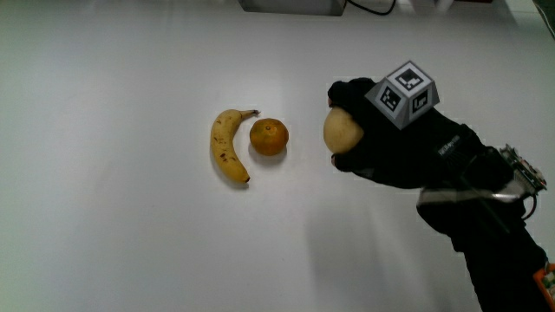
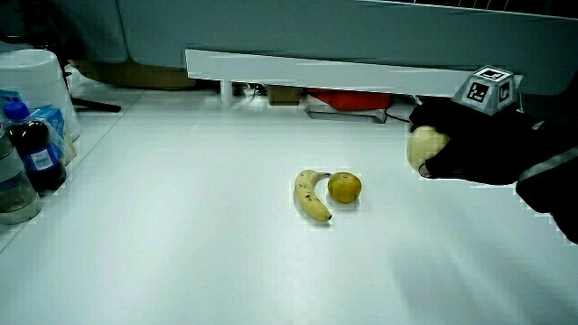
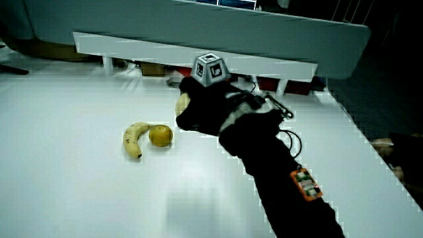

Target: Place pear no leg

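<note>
Hand: black-gloved hand (image 1: 395, 143) with a small patterned cube (image 1: 406, 92) on its back, forearm (image 1: 486, 234) trailing toward the person.
Grip: fingers (image 1: 347, 94) curled around a pale yellow rounded pear (image 1: 341, 132), clasping it; pear sits at the fingertip end of the glove, its side toward the orange exposed.
Pear height: in a side view the pear (image 2: 423, 146) appears at or just above the white table surface (image 2: 181, 235); contact with the table cannot be told.
Landmark: small round orange (image 1: 269, 137).
Pear relative to orange: near it, apart, with a clear gap between.
Banana: yellow curved banana (image 1: 229, 146) with brown specks lies just beside the orange, away from the pear.
Hand relative to orange: beside it, not over it.
Side view check: pear (image 3: 182, 104) mostly covered by the glove.
</note>
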The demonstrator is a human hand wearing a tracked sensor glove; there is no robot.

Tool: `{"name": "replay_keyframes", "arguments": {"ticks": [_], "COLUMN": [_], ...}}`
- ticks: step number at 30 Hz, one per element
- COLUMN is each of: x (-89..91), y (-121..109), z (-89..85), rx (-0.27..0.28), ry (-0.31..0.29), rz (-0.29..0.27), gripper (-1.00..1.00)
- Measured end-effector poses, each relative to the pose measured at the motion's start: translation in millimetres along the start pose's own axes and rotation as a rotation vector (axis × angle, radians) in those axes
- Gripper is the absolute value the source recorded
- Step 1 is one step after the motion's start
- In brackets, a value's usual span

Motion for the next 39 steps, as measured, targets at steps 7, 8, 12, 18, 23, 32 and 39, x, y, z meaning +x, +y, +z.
{"name": "replay_keyframes", "arguments": {"ticks": [7, 8, 12, 18, 23, 32, 39], "x": [7.6, 6.2, -1.1, -6.5, -3.4, -1.8, 2.2], "y": [23, 27, 43, 63, 72, 78, 82], "z": [-14.2, -16.4, -27.9, -57.8, -80.7, -100.5, -116.1], "rx": [-0.007, -0.019, -0.051, -0.108, -0.161, -0.207, -0.235], "ry": [-0.004, 0.008, 0.050, 0.062, 0.094, 0.110, 0.112], "rz": [-0.091, -0.087, -0.075, -0.088, -0.107, -0.131, -0.158], "gripper": [0.00, 0.00, 0.00, 0.00, 0.00, 0.00, 0.00]}}
